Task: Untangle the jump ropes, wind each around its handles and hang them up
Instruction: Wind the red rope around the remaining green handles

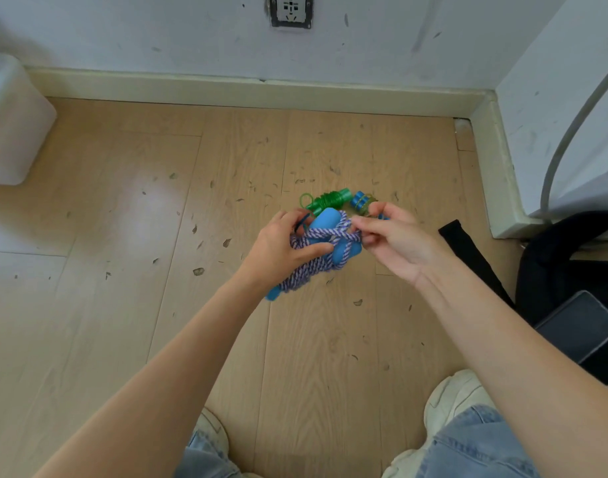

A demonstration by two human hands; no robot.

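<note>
**Head view: the last turn of the braided rope could spring loose**

Head view shows your left hand (282,250) curled round the blue foam handles (333,236), thumb pressing the purple-and-white rope (316,267) against them, held above the wood floor (130,236). Your right hand (392,238) pinches the rope's end between thumb and fingertips, just beside the bundle's right side.

From here, I'd judge the risk is in the tuck. If your left thumb lifts before the end is locked under a turn, the coils will likely slacken and slide off the smooth foam. Pull the pinched end too hard and the two handles may twist apart.

The green rope bundle (326,201) and the blue-handled bundle (361,202) lie on the floor just behind your hands; a dropped end could catch in them and tangle again.
</note>
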